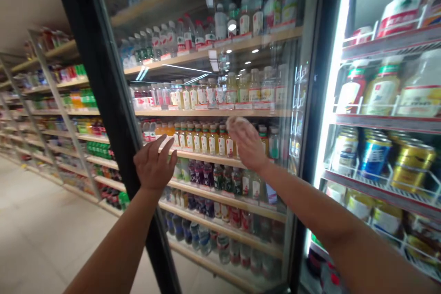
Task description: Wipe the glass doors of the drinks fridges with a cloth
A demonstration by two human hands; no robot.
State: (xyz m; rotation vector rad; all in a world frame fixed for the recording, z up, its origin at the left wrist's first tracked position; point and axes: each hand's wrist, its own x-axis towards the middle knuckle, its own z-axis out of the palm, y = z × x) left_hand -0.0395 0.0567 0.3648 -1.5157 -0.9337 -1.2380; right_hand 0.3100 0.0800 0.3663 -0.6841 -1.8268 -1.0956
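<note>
A glass cooler door with a black frame stands swung open in front of me. My left hand is open, fingers stretched out flat against the glass near the frame. My right hand is closed around a whitish cloth and presses it against the glass higher up, to the right. Through the glass, rows of drink bottles show on wooden shelves.
The open cooler at right holds bottles and cans on white wire racks. More drink shelves run down the aisle at left. Pale tiled floor stretches along them.
</note>
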